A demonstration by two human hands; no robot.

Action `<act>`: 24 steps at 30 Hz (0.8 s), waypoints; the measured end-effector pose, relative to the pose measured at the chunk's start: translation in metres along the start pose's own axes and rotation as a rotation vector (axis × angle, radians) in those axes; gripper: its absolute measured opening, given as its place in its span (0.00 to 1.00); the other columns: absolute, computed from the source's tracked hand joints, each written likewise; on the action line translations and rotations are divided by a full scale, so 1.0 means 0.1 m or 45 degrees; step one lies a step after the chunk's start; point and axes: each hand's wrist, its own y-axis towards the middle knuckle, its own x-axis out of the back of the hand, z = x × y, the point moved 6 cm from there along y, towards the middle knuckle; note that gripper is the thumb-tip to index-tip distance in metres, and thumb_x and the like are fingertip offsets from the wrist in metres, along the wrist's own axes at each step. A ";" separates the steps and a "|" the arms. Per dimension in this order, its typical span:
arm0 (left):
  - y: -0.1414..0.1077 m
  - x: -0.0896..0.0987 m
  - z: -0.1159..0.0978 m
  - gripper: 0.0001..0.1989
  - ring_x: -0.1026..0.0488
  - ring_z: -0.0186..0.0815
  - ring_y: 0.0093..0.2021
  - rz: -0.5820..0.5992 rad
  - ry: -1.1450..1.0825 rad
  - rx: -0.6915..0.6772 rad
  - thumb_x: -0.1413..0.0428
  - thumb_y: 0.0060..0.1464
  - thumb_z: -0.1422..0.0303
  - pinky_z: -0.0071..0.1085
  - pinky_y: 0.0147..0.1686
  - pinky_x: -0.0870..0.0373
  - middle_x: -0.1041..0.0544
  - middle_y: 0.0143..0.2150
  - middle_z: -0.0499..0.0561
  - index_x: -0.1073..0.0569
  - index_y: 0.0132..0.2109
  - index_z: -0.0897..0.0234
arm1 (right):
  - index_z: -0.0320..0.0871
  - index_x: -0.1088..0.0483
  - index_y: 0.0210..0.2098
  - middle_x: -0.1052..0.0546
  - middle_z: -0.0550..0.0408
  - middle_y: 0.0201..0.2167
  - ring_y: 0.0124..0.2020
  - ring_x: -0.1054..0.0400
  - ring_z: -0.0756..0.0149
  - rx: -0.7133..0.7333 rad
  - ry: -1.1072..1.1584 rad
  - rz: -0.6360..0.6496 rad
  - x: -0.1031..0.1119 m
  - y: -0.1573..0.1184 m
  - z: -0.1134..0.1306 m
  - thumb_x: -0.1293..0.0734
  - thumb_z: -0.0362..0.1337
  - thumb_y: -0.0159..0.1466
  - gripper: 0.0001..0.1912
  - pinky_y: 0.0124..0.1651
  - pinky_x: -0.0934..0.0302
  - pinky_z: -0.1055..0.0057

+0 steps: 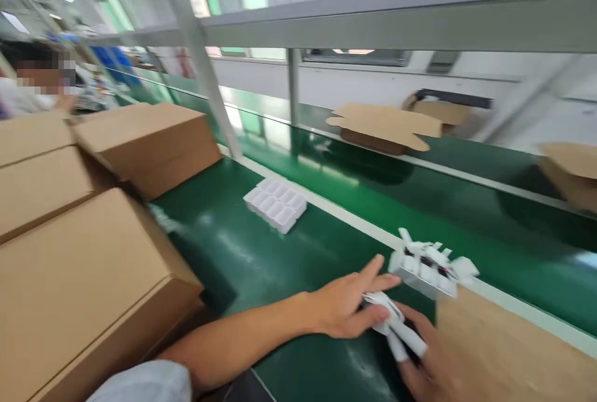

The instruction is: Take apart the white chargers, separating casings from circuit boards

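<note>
Left hand [342,303]: fingers outstretched, thumb against a small white bundle [381,306]. Right hand [431,361]: fingers curled closed around it. Bundle above green counter [326,252], near a filled white tray [422,276].

A small white bundle [380,300], folded and blurred in detail, sits between the left hand [342,310] and the right hand [431,355], with the left thumb against it and the right fingers around it. Just beyond the left fingertips, a white compartment tray [423,276] lies flat, white pieces jutting up unevenly from it, dark bits showing among them.
</note>
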 end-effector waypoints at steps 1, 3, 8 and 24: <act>-0.01 0.01 0.02 0.45 0.37 0.49 0.72 -0.020 -0.008 -0.007 0.48 0.69 0.62 0.53 0.70 0.37 0.36 0.72 0.62 0.72 0.77 0.58 | 0.52 0.30 0.59 0.18 0.48 0.44 0.38 0.20 0.52 0.055 -0.027 -0.006 0.01 0.01 0.09 0.37 0.30 0.68 0.22 0.32 0.22 0.61; -0.04 0.02 0.07 0.45 0.33 0.49 0.70 -0.056 -0.024 0.012 0.46 0.69 0.61 0.53 0.68 0.34 0.37 0.73 0.62 0.70 0.77 0.53 | 0.50 0.33 0.62 0.20 0.46 0.48 0.42 0.21 0.52 0.036 -0.076 0.006 0.01 0.04 0.16 0.38 0.26 0.69 0.25 0.38 0.21 0.59; -0.09 0.02 0.07 0.45 0.31 0.48 0.68 -0.111 -0.110 -0.066 0.45 0.68 0.60 0.50 0.66 0.32 0.37 0.73 0.63 0.67 0.77 0.52 | 0.49 0.33 0.62 0.23 0.47 0.44 0.40 0.24 0.56 -0.041 -0.117 0.037 -0.01 0.02 0.15 0.39 0.26 0.69 0.24 0.38 0.22 0.60; -0.04 0.04 0.10 0.33 0.28 0.45 0.63 -0.312 -0.106 -0.078 0.46 0.70 0.63 0.46 0.59 0.27 0.29 0.66 0.61 0.51 0.74 0.52 | 0.47 0.34 0.63 0.23 0.45 0.49 0.41 0.26 0.57 -0.096 -0.089 0.010 -0.03 -0.05 0.10 0.38 0.25 0.70 0.24 0.41 0.23 0.59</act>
